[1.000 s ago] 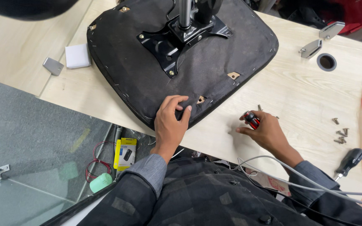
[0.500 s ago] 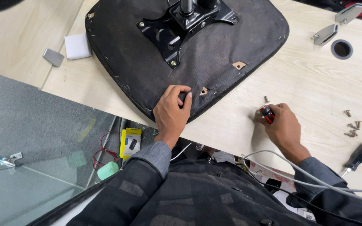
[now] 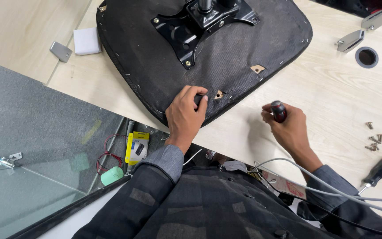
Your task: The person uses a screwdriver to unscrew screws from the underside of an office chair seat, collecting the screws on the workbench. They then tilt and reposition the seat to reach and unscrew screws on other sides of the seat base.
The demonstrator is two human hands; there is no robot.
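Observation:
An upturned black chair seat (image 3: 226,48) lies on the light wooden table (image 3: 332,84), with its black metal mounting plate (image 3: 191,22) facing up. My left hand (image 3: 185,116) grips the seat's near edge, fingers curled beside a small torn hole (image 3: 219,94) in the fabric. To the right, my right hand (image 3: 288,126) is closed around a short screwdriver with a red and black handle (image 3: 278,110), held just above the table and apart from the seat. A second torn hole (image 3: 257,69) shows further along the seat.
Several loose screws (image 3: 373,138) lie at the right. A black-handled screwdriver (image 3: 379,171) rests near the table's front right edge. Two metal brackets (image 3: 362,30) and a round cable hole (image 3: 367,57) are at the back right. A white block (image 3: 86,40) and a grey plate (image 3: 61,51) lie at the left.
My right hand has lifted slightly and turned the small screwdriver more upright. My left hand stays on the seat edge. The view has shifted downward.

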